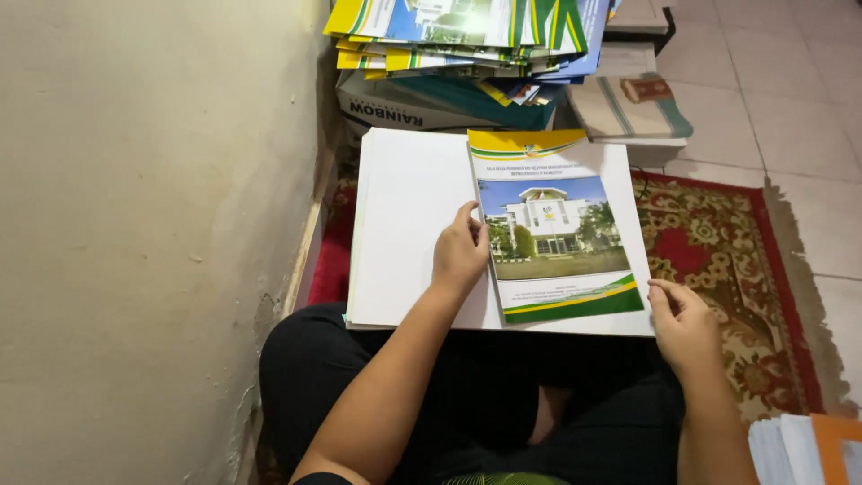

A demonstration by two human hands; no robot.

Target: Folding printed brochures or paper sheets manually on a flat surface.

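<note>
A booklet [557, 235] with a yellow, green and white cover and a photo of a white building lies on a wide stack of white sheets [404, 207] across my lap. My left hand [460, 253] presses on the booklet's left edge, fingers curled at the spine. My right hand [682, 325] rests at the stack's lower right corner, fingertips touching the sheets' edge near the booklet's bottom corner.
A pile of similar printed covers [458, 36] sits on a cardboard box [404, 110] ahead. A folded cloth [633, 108] lies on the tiles. A red patterned rug [718, 260] is to the right, a wall [144, 224] to the left, papers [808, 449] at bottom right.
</note>
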